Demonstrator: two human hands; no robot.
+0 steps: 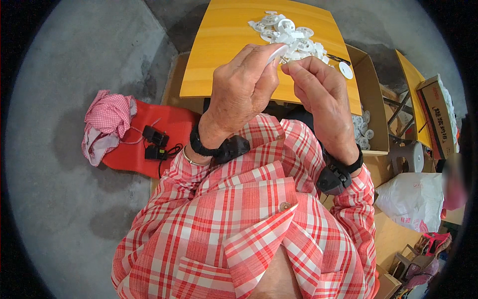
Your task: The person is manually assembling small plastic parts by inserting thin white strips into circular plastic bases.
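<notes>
My left hand (241, 82) is closed, with a round white plastic disc (277, 54) pinched edge-up between thumb and fingers. Close beside it, my right hand (321, 92) is closed too, its thumb and index finger pressed together near the disc. Whatever those fingertips hold is too small to make out. Both hands are raised over the near part of a yellow tabletop (201, 74). Behind them lies a heap of white plastic parts (286, 27), many of them round. A single white disc (345, 70) rests apart at the right, near a dark slim object (339, 59).
Right of the table stands an open cardboard box (376, 99) holding more white parts (362, 132). Farther right are a white plastic bag (416, 202) and a printed carton (437, 117). At left, a red seat (144, 119) carries a pink checked cloth (107, 122) and black adapters (155, 142).
</notes>
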